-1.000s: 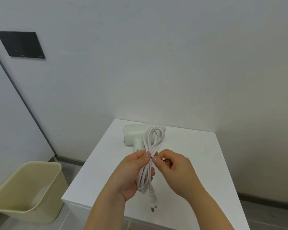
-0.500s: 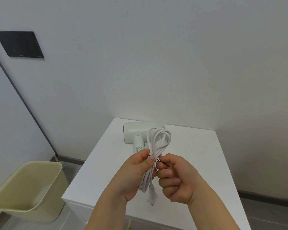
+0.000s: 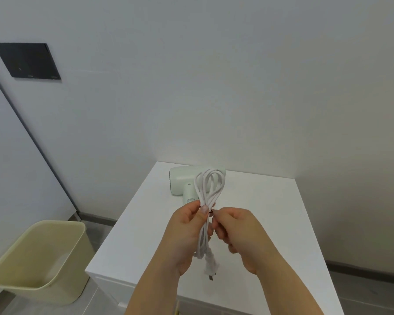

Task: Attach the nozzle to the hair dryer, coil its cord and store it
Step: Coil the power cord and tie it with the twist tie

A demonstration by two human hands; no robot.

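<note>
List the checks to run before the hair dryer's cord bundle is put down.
1. Cord gathered into loops: ok.
2. Left hand grips the bundle's middle: ok.
3. Right hand pinches the black tie against the bundle: ok.
4. Tie fastened: cannot tell.
5. Plug hangs free below the hands: ok.
6. Nozzle on hair dryer: cannot tell, loops hide that end.

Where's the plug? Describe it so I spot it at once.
Start at the white table by the wall; above its near half the left hand grips a bundle of white cord while the right hand pinches a dark tie. The plug hangs from the bundle's lower end, between the wrists: the only blocky piece, tipped with a metal prong.
</note>
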